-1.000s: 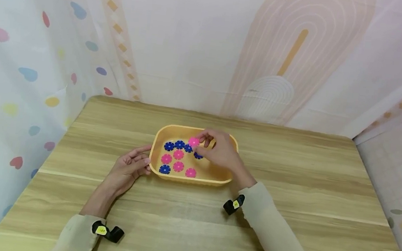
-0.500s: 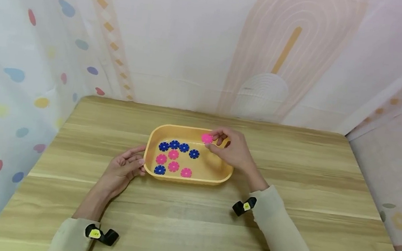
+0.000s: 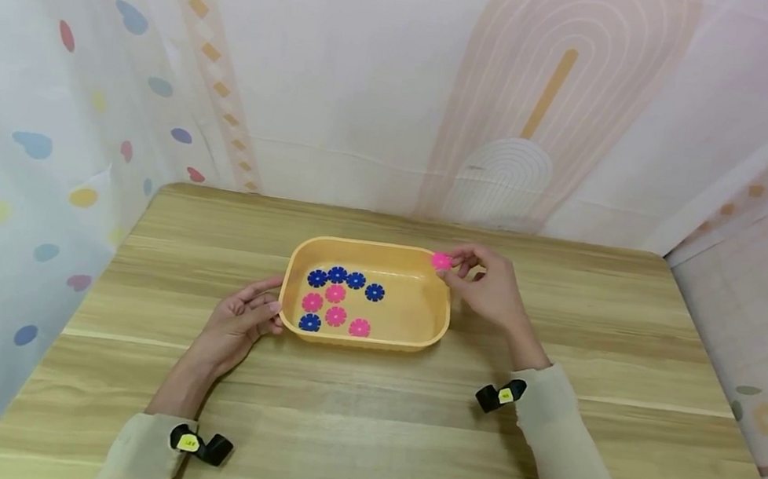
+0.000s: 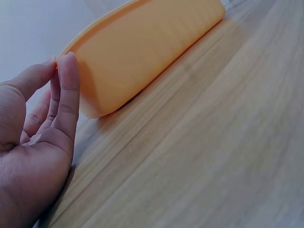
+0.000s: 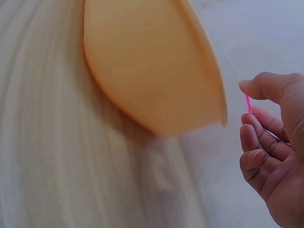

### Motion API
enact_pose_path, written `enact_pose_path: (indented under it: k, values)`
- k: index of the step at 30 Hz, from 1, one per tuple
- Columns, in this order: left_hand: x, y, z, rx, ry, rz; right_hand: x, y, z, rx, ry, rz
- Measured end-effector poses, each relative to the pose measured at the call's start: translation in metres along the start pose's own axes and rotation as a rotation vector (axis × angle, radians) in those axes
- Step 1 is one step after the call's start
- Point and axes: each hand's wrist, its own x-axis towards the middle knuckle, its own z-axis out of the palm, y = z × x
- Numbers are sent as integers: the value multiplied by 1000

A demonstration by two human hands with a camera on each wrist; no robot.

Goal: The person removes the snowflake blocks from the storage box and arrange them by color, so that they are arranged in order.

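A yellow-orange plastic tray (image 3: 412,306) stands on the table, with several blue snowflake discs (image 3: 317,278) and pink snowflake discs (image 3: 336,315) lying flat inside, mostly in its left half. My left hand (image 3: 240,326) pinches the tray's left rim between thumb and fingers; the left wrist view shows this pinch on the tray wall (image 4: 123,61) closely. Over the tray's back right corner, my right hand (image 3: 492,287) pinches one pink snowflake disc (image 3: 441,261) between thumb and fingers. Seen edge-on in the right wrist view, that disc (image 5: 248,103) is a thin pink line, apart from the tray.
The wooden table (image 3: 363,427) extends around the tray on all sides. A patterned curtain (image 3: 345,77) hangs behind the table's back edge and along both sides. Each wrist wears a black strap with a small camera (image 3: 500,396).
My right hand has moved right with the pink disc, from above the blue discs to the tray's back right corner. The left hand keeps its grip on the rim.
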Motion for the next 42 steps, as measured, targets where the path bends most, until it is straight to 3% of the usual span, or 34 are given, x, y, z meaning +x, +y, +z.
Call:
enact_pose_path:
  k: [11,18,33,42]
  values:
    - [-2,1,-1,6,3,-5,-10,46,-17,-54,15,132]
    - [-4,1,0,-5,7,-7,-16,63,-29,-93,0,213]
    - [-5,-1,0,5,-2,4,-21,67,-37,-159,-70,281]
    - [-1,2,2,15,6,-16,-25,65,-40,-141,-59,303]
